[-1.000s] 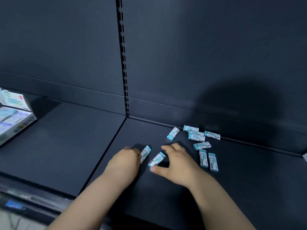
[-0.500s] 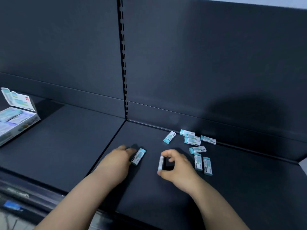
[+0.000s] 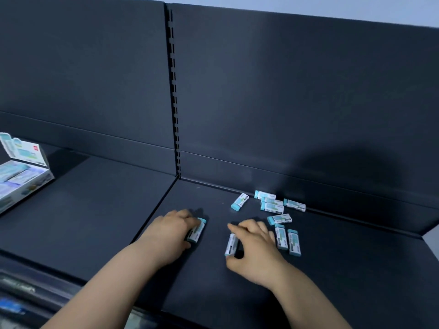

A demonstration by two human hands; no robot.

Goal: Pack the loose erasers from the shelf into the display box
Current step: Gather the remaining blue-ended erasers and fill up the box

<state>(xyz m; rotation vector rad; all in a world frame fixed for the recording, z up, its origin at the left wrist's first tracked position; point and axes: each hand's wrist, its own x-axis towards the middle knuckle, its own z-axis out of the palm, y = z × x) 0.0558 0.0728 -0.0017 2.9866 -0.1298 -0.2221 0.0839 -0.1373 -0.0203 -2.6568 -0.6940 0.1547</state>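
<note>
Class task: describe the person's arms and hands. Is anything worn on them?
Both the left hand and right hand are bare: no gloves, rings or watch show. The left forearm and right forearm are uncovered to the picture's lower edge; no sleeve is in view.

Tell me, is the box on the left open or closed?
Open. The display box has its lid flap standing up at the back, and erasers show inside.

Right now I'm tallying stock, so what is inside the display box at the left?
The display box holds pale blue-and-white packs lying flat. Too blurred to count; anything beneath is covered, and the frame cuts off its left end.
</note>
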